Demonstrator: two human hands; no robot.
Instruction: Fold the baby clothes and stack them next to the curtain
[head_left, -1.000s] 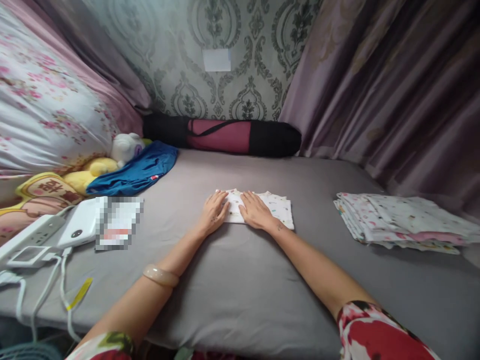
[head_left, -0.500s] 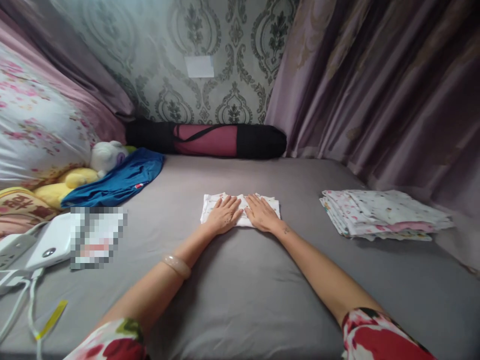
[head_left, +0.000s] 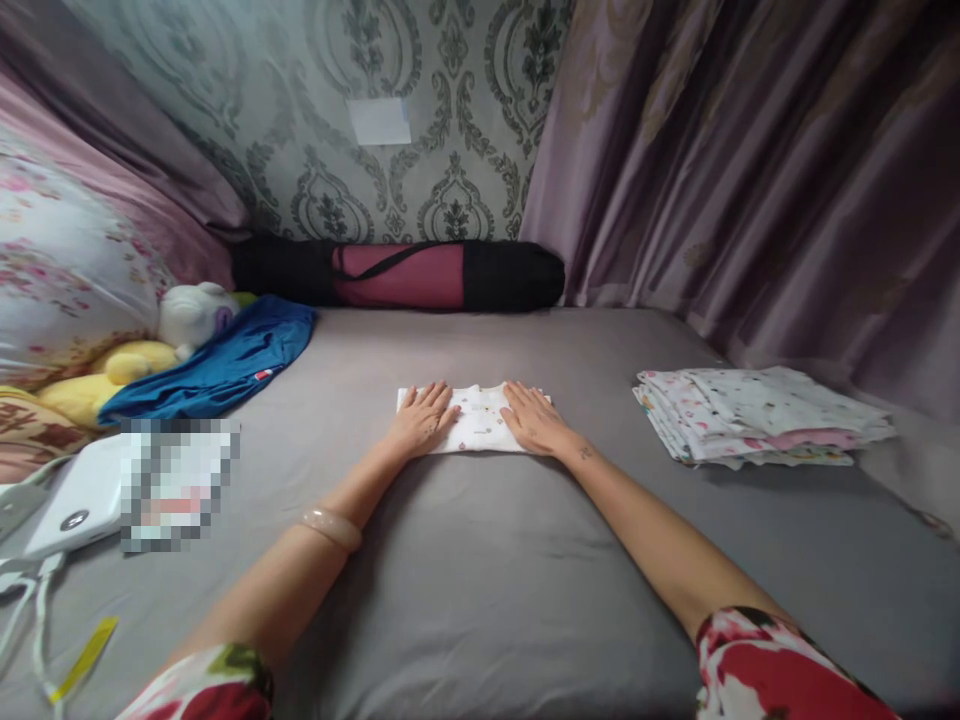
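Observation:
A white folded cloth (head_left: 482,420) with small printed figures lies flat on the grey sheet (head_left: 480,560), in the middle of the view. My left hand (head_left: 426,418) rests palm down on its left end, fingers stretched out. On the right end lies my right hand (head_left: 534,417), also flat with fingers extended. The printed middle of the cloth shows between the hands. Off to the right is a stack of folded printed cloths (head_left: 765,415), touched by neither hand.
A black and red bag (head_left: 397,275) lies along the wall. At the left are a blue cloth (head_left: 217,365), a white plush toy (head_left: 196,318), a yellow plush (head_left: 82,395), a white device (head_left: 90,495) with cables and a floral pillow (head_left: 67,270). Curtains hang right.
My hands have moved apart, outward to the two ends of the cloth, uncovering more of its middle. The camera view has shifted slightly.

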